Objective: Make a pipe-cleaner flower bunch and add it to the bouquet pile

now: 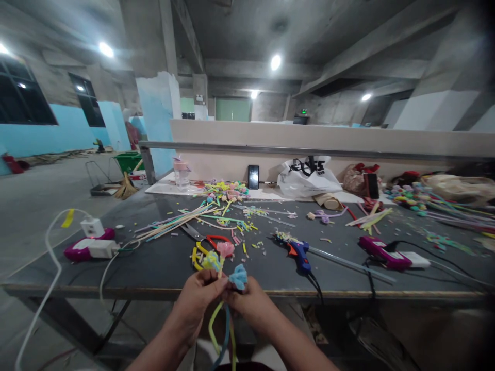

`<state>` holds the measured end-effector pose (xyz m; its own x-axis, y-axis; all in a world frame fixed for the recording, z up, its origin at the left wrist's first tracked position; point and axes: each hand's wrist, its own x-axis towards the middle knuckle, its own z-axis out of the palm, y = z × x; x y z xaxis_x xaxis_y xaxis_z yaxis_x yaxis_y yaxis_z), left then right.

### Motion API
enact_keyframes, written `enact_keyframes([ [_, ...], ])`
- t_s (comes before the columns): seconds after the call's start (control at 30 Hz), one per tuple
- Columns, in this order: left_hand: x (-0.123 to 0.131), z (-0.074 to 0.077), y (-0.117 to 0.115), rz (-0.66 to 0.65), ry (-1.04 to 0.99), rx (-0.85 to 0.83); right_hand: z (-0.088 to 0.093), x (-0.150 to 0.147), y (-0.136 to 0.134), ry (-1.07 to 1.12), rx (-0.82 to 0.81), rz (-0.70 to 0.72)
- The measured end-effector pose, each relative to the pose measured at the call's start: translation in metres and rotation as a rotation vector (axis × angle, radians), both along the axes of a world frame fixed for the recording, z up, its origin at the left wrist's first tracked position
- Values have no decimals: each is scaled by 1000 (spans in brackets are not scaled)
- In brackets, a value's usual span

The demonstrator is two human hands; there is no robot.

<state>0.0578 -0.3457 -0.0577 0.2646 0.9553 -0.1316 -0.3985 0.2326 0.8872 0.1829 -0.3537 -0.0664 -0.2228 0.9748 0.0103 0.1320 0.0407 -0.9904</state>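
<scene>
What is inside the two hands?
The left hand and right hand pinch fuzzy wire flowers; a blue bloom shows above, green, blue, yellow stems dangle below. Fingers cover where the stems join.

Bare desk [266, 268] just left of the glue gun [299, 255], open down to the near edge. Below-left of the gun, edge taken up by left grip [201, 299] and right grip [247, 304], both closed on flowers [237, 277]. Farther left of the gun, blocked by scissors [211, 239] and yellow loops [195, 256], loose sticks [178, 221] fanned beyond. Far left of the gun, wide clear stretch, ending at a pink tool [83, 250] and white cable [47, 238]. Right of the gun, barred by a clear rod [348, 264] lying slantwise, black cord [315, 282] hanging over the edge. Farther right, second pink tool [382, 254] with cords. Behind the gun, small scraps, then a white bag [307, 178].
</scene>
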Motion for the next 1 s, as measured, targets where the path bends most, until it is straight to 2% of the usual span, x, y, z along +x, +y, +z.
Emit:
enact_keyframes([
  [0.23, 2, -7, -4, 52, -97, -28, -1, -8, -4, -11, 111, 30],
  [0.43, 0, -3, -5, -14, -67, -9, -10, -5, 1, 47, 42, -115],
  [0.53, -4, 1, -6, -3, -3, -8, -13, 1, 5, 115, 20, -200],
  [0.6, -7, 2, -6, -6, 107, 58, -13, 4, 6, 142, -5, -258],
  [0.7, -7, -1, -6, -32, 280, 158, -10, 5, 5, 141, -29, -304],
  [0.8, -4, -7, -4, -65, 379, 190, -8, 6, 2, 141, 24, -320],
  [0.9, -2, -11, -2, -49, 383, 180, -6, 7, -2, 165, 82, -313],
  [1.0, -3, -11, -3, -29, 296, 140, -2, 7, -7, 217, 84, -328],
])
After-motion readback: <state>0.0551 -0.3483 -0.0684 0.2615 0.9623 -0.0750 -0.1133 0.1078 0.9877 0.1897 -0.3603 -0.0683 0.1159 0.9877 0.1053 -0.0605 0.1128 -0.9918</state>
